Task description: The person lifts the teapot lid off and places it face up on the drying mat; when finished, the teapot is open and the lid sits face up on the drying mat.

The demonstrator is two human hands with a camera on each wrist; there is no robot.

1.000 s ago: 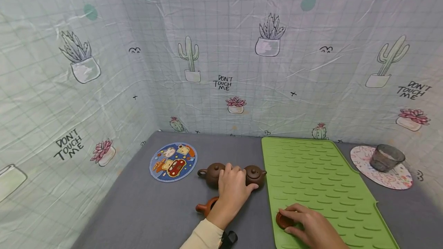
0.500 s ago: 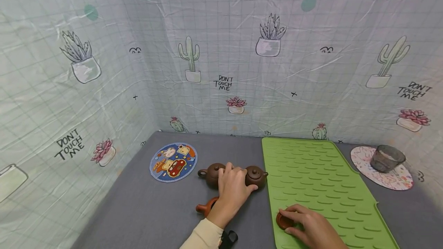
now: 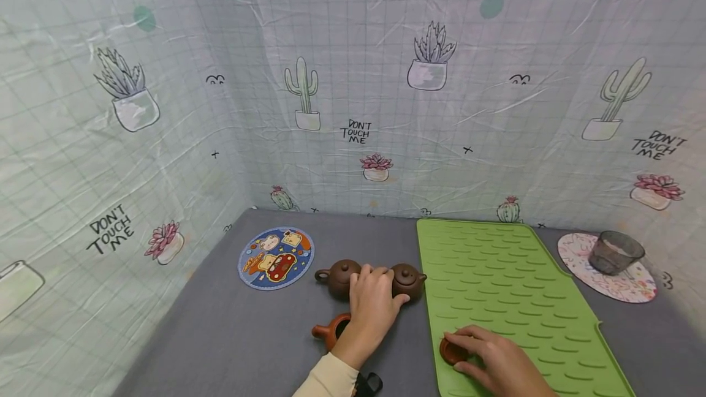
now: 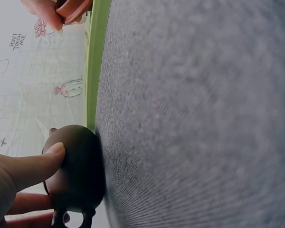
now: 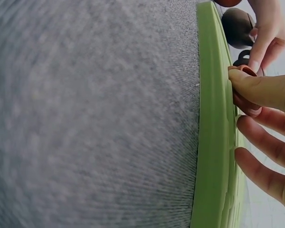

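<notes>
Head view: the left hand (image 3: 371, 299) curls around a dark brown teapot (image 3: 407, 280) on the grey table (image 3: 248, 336); the right hand (image 3: 496, 360) pinches a reddish-brown lid (image 3: 451, 351) on the green mat (image 3: 507, 287).

Left wrist view: the thumb (image 4: 38, 164) presses the teapot's (image 4: 78, 171) rounded side.

Right wrist view: the thumb (image 5: 261, 88) tops the lid (image 5: 247, 102), other fingers loosely extended.

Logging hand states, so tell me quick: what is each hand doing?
Left hand: grips a brown teapot.
Right hand: fingers hold a small cup on the mat.
</notes>
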